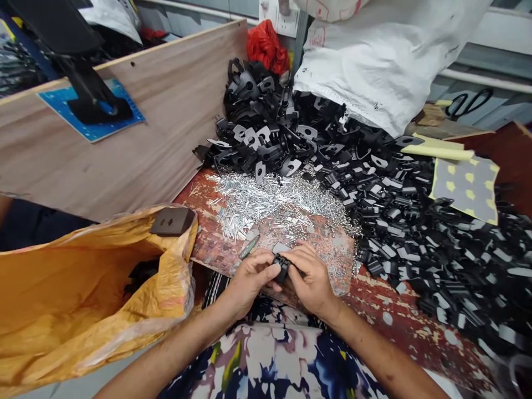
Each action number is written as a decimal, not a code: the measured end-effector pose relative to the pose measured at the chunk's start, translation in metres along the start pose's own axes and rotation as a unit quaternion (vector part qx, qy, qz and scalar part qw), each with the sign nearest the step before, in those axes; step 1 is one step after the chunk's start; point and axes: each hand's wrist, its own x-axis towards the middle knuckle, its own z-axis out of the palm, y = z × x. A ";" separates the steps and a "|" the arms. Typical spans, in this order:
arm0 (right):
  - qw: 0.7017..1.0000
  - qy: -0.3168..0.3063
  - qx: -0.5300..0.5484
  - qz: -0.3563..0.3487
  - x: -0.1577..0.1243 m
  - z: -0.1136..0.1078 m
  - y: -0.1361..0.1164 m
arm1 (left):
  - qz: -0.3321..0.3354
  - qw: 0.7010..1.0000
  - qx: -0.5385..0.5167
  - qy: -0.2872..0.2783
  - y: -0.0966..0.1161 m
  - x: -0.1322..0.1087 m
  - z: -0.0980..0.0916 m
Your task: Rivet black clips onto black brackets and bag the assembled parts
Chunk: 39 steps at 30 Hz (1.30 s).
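My left hand (250, 279) and my right hand (311, 277) meet at the near edge of the worn red table (399, 316). Both pinch one small black plastic clip (282, 265) between their fingertips, fingers closed round it. Just beyond the hands lies a heap of short silver metal pins (274, 202). A large pile of black plastic clip parts (415, 221) spreads over the table's right side, and a second pile of larger black parts (261, 127) sits at the back.
An open orange sack (83, 293) stands at my left with a dark part (171, 220) on its rim. A wooden board (137, 127) walls the left. A white sack (386, 61), yellow backing sheets (465, 185) and scissors (467, 102) lie at the back right.
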 end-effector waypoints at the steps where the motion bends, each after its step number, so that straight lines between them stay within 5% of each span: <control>1: 0.999 -0.017 0.025 0.013 0.000 0.000 -0.001 | -0.001 1.000 0.005 0.007 0.001 -0.001 -0.002; 6: 0.983 -0.156 0.091 0.042 0.022 -0.006 -0.005 | 0.031 0.998 0.056 0.019 0.011 -0.008 -0.021; 10: 0.978 -0.159 -0.126 -0.045 0.062 -0.008 0.008 | 0.034 0.996 0.025 0.083 0.012 -0.010 -0.043; 14: 0.940 -0.196 -0.250 -0.123 0.081 0.002 0.032 | 0.052 0.989 0.040 0.134 0.013 -0.014 -0.055; 17: 0.957 -0.162 -0.218 -0.100 0.076 0.004 0.030 | 0.091 0.978 0.130 0.139 0.017 -0.016 -0.053; 22: 0.991 -0.091 -0.073 -0.063 0.048 -0.004 -0.009 | 0.175 0.937 0.278 0.120 0.021 -0.009 -0.038; 30: 0.983 -0.051 -0.158 -0.080 0.009 0.003 -0.026 | 0.189 0.923 0.327 0.077 0.018 0.000 -0.018; 35: 0.993 -0.097 -0.061 -0.037 0.026 -0.019 -0.001 | 0.167 0.935 0.301 0.078 0.017 0.001 -0.013; 39: 0.950 -0.095 -0.295 -0.018 0.066 -0.057 0.050 | 0.079 0.974 0.199 0.070 0.019 0.002 -0.016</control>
